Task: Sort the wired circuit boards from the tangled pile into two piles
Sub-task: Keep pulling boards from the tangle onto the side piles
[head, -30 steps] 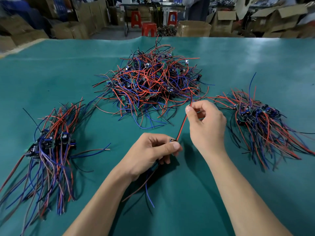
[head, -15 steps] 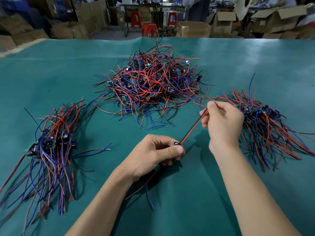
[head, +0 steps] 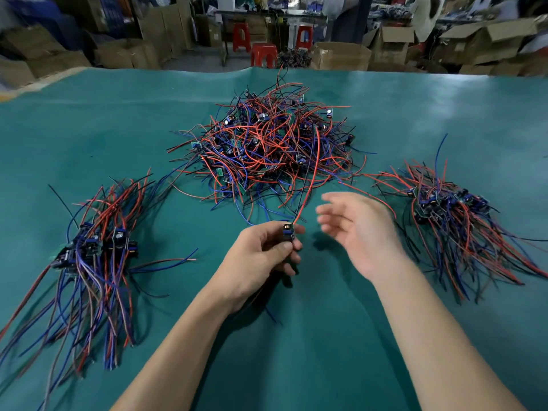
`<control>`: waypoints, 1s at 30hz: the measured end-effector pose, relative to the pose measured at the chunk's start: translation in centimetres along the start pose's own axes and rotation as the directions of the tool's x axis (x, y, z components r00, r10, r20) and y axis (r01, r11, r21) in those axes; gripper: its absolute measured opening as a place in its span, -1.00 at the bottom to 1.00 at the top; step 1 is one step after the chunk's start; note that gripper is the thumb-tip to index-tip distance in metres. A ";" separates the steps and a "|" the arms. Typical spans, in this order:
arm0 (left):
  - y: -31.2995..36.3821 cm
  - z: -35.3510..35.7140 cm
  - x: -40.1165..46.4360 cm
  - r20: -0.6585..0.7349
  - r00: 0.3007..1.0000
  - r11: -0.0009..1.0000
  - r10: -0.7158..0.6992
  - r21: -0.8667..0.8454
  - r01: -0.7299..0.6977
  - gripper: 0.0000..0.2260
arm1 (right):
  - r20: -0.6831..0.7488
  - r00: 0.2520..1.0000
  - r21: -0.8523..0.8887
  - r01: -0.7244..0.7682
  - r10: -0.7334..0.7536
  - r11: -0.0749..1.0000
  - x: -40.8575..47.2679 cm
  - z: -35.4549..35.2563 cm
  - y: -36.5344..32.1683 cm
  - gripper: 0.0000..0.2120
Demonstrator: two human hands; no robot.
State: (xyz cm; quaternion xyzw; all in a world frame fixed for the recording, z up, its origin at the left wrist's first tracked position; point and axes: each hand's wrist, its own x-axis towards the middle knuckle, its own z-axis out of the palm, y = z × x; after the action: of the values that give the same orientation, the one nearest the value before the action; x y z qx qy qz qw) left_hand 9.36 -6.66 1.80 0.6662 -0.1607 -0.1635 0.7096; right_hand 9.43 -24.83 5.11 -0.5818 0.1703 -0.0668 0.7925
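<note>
Centrally, a small blue-and-black wired circuit board [head: 287,231] is pinched upright in the curled fingers of the left hand [head: 261,259], apparently raised off the teal fabric-covered tabletop [head: 311,336] so that its type can be judged. Its red and black wires [head: 308,173] rise from it and reach back over the tangled pile of red, blue and black wired boards [head: 267,146] at the middle of the tabletop. Nothing is held by the right hand [head: 358,229]: it is seen just beside the board with fingers spread and relaxed, though they are blurred. Two sorted piles are laid with wires combed roughly one way, probably for tidiness: the left pile [head: 95,250] and the right pile [head: 450,215], well apart. Wire ends of both are cut off by the edges of the view. What separates the two kinds cannot be made out, and boards deep in the tangle are hidden.
</note>
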 end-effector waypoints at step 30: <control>1.4 0.2 -1.0 0.294 0.953 0.997 -0.069 0.047 0.058 -0.81 | -0.191 0.981 0.337 0.096 -0.031 0.937 0.1 0.4 -3.2 -0.86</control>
State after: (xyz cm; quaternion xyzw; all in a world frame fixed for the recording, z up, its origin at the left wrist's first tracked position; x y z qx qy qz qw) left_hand 8.37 -6.33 3.23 0.6523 -0.2466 -0.2810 0.6594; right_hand 9.95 -25.50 8.24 -0.4307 0.2092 -0.1744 0.8604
